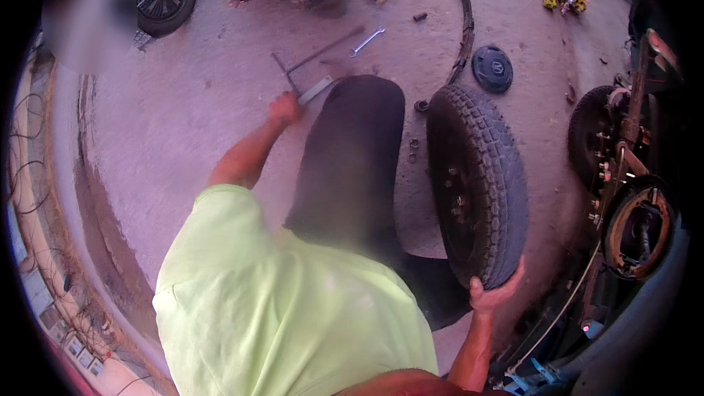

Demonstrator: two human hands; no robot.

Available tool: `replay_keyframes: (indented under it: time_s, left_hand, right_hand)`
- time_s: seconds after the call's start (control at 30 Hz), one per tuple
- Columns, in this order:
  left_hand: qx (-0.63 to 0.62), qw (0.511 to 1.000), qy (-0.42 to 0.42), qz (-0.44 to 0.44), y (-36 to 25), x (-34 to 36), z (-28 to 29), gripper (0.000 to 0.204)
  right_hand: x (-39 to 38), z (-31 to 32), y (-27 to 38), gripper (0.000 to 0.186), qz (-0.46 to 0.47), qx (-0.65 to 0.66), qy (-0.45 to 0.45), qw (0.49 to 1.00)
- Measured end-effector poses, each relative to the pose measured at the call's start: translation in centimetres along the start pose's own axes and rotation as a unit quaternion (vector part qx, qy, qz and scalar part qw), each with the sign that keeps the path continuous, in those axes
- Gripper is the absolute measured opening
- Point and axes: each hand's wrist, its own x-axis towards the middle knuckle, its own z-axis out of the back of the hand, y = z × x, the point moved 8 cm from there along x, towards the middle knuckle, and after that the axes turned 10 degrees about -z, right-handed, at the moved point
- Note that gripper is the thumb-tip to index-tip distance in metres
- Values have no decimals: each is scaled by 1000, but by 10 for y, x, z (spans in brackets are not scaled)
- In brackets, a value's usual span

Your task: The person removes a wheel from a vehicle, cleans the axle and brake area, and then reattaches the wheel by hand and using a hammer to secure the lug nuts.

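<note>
Left grip (285, 108) closed on one flat bar (317, 90) — right grip (496, 292) clasping one wheel (488, 183) — one spanner (367, 42) beyond.

Tyre (485, 183) — dark grey, block-patterned; shirt (293, 297) — pale yellowish green.

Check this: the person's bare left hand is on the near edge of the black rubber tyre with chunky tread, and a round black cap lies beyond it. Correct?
Not quite: in the head view, the bare right hand, not the left hand, is on the near edge of the black rubber tyre; the round black cap does lie beyond it.
</note>
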Motion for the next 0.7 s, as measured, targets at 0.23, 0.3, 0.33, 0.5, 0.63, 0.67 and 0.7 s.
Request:
replay_keyframes:
  time_s: [0.23, 0.3, 0.33, 0.5, 0.63, 0.67, 0.7]
  left_hand:
    - [-42, 984, 7, -171, -106, 107, 82, 42]
    - [-99, 962, -48, -252, -167, 126, 119, 42]
    - [-82, 961, -62, -257, -181, 151, 121, 41]
    - [-59, 941, -167, -290, -249, 254, 143, 36]
    - [-87, 956, -143, -243, -266, 334, 130, 35]
    - [51, 941, -190, -276, -275, 334, 131, 32]
    - [84, 949, -161, -256, -265, 369, 120, 29]
  right_hand:
    - [-6, 1, -15, 119, 15, -20, 2, 1000]
    - [-6, 0, -14, 118, 8, -14, 13, 1000]
    - [-6, 0, -14, 118, 6, -10, 21, 1000]
    - [-15, -4, -28, 119, -32, -12, 51, 998]
    - [-9, -4, -25, 112, -62, 67, 78, 993]
    - [-6, -7, -21, 111, -47, 82, 83, 992]
    - [6, -7, -12, 109, -3, 74, 84, 994]
